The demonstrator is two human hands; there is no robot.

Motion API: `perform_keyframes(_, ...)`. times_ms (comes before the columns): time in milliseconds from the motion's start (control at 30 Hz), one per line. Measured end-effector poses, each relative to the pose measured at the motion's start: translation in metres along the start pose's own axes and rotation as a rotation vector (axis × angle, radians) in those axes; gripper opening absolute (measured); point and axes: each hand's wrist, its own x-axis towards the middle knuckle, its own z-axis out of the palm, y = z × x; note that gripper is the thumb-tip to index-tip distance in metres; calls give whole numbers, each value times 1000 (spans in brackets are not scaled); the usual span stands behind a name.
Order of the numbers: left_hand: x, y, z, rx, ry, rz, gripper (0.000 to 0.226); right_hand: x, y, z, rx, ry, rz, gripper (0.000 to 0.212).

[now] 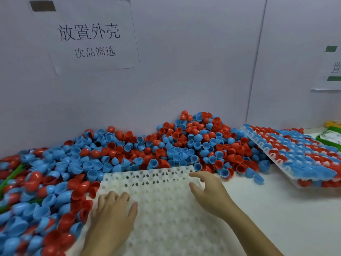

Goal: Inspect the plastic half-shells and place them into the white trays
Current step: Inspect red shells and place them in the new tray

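Observation:
A big heap of red and blue plastic half-shells [129,150] runs along the wall and down the left side of the table. An empty white tray [166,209] with rows of holes lies in front of me on the table. My left hand [112,215] rests on the tray's left part, fingers loosely curled, holding nothing. My right hand [208,191] hovers over the tray's right edge with relaxed fingers, holding nothing that I can see.
A stack of filled white trays [295,159] with red and blue shells leans at the right. A green tray [330,137] sits at the far right edge. Paper signs hang on the grey wall [184,71]. Bare white table [286,218] lies at the right front.

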Motion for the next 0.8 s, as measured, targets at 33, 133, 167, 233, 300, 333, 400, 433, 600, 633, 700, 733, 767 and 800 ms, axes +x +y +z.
perform_keyframes(33,-1,4,1,1,-14,-4,36,5,-3,3,-59,-38,-13,38)
perform_keyframes(133,-1,8,-1,1,-65,16,42,15,0,8,-166,-72,-32,35)
perform_keyframes(167,0,6,-3,-17,-80,30,44,15,3,10,-158,-61,-39,34)
perform_keyframes(233,3,3,-10,-54,-66,50,45,13,10,13,-112,-23,-62,31)
perform_keyframes(300,11,5,-19,-40,11,78,43,11,13,14,-53,19,-96,27)
perform_keyframes(333,17,8,-23,-49,48,104,42,11,14,13,-8,37,-112,25)
perform_keyframes(400,36,21,-28,-127,86,185,38,10,14,11,109,70,-117,22)
perform_keyframes(433,47,30,-29,-159,91,236,36,9,14,10,167,83,-108,21)
perform_keyframes(600,107,81,-17,-93,81,472,26,8,18,6,384,132,-48,23)
perform_keyframes(633,118,89,-13,-29,67,503,27,8,18,6,413,136,-37,23)
perform_keyframes(700,136,100,-4,115,31,545,34,8,19,7,454,136,-24,24)
perform_keyframes(733,144,103,-1,164,10,555,37,8,20,8,468,135,-20,24)
perform_keyframes(767,149,105,2,191,-9,559,38,9,20,8,477,135,-14,24)
perform_keyframes(800,155,106,3,203,-19,564,36,9,21,8,482,134,-9,24)
